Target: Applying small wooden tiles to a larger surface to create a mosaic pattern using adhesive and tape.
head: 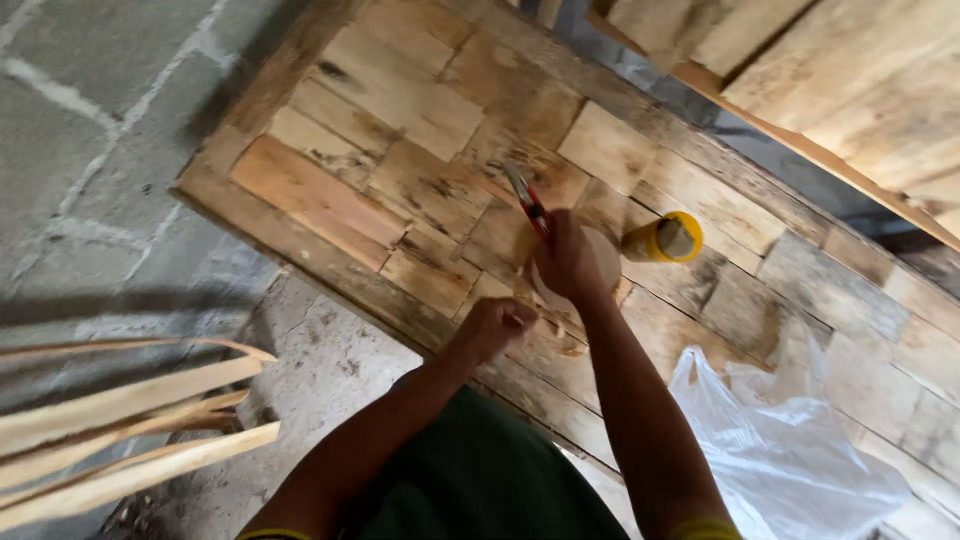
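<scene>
Wooden and light, the small round disc point(605, 262) lay on the plank panel point(420, 150) under our right hand point(567, 262) gripping red-handled pliers point(528, 203), left hand point(492, 327) fisted beside it, stiff enough, we judged, to pinch at its rim.

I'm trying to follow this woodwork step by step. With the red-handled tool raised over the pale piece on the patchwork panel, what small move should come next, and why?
Probably lower the red-handled tool onto the pale piece. The right hand grips the tool with its tip pointing up off the wooden panel, while the left hand is fisted at the panel's near edge. Exactly what the left hand pinches is unclear.
</scene>
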